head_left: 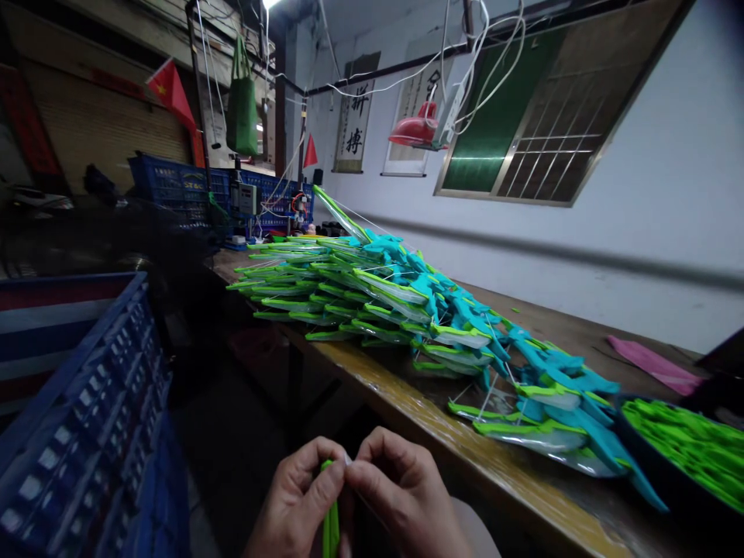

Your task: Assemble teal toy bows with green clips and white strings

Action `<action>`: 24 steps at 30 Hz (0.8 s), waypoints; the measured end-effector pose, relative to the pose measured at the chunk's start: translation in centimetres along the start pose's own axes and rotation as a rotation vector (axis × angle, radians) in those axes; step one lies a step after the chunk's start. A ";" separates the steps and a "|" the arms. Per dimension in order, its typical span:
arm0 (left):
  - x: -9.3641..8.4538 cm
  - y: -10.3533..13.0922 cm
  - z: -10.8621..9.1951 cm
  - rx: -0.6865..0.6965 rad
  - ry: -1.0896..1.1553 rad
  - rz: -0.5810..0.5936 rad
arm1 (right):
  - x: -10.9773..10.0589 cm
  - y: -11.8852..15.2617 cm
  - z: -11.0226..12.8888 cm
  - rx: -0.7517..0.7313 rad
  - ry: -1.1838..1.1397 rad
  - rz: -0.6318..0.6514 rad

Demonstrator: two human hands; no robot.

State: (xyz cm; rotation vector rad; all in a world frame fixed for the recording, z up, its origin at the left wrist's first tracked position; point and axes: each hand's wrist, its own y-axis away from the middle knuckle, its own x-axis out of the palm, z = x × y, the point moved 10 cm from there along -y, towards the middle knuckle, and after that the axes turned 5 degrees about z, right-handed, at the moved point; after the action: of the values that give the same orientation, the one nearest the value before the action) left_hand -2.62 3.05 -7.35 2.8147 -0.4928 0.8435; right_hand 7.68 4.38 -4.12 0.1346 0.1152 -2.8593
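In front of the table edge, low in the head view, my left hand point(303, 492) is closed around a bright green strip-like piece point(331, 527). My right hand point(398, 488) pinches at a tiny whitish bit point(347, 459) at the top of that piece, and the fingertips of both hands nearly meet there. What the whitish bit is I cannot make out. Beyond my hands, a large heap of green-edged pieces with clear film point(349, 291) lies on the table point(401, 395), joined by white strings to turquoise parts point(465, 310).
A dark tub point(645, 446) of loose green pieces point(691, 442) stands at the right. Blue crates point(87, 418) are stacked at the left. A pink cloth point(656, 364) lies on the table, and a red lamp point(415, 128) hangs above with cables.
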 end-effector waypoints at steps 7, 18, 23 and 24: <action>-0.9 -0.3 2.0 -0.084 0.104 -0.056 | 0.8 2.4 6.5 -0.550 0.562 -0.067; -0.9 -0.6 2.1 -0.092 0.179 -0.001 | 2.0 2.9 6.4 -0.588 0.642 -0.034; -1.1 -0.4 1.0 -0.045 -0.078 -0.029 | 0.7 1.6 3.9 -0.249 0.418 0.027; -1.0 -0.4 0.9 -0.035 -0.118 -0.013 | 0.4 1.5 3.6 -0.221 0.397 0.006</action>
State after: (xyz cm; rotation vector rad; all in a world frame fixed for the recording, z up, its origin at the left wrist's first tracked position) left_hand -2.78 3.49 -8.67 2.8437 -0.5001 0.6616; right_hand 7.38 2.54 -0.68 0.6514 0.5051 -2.7505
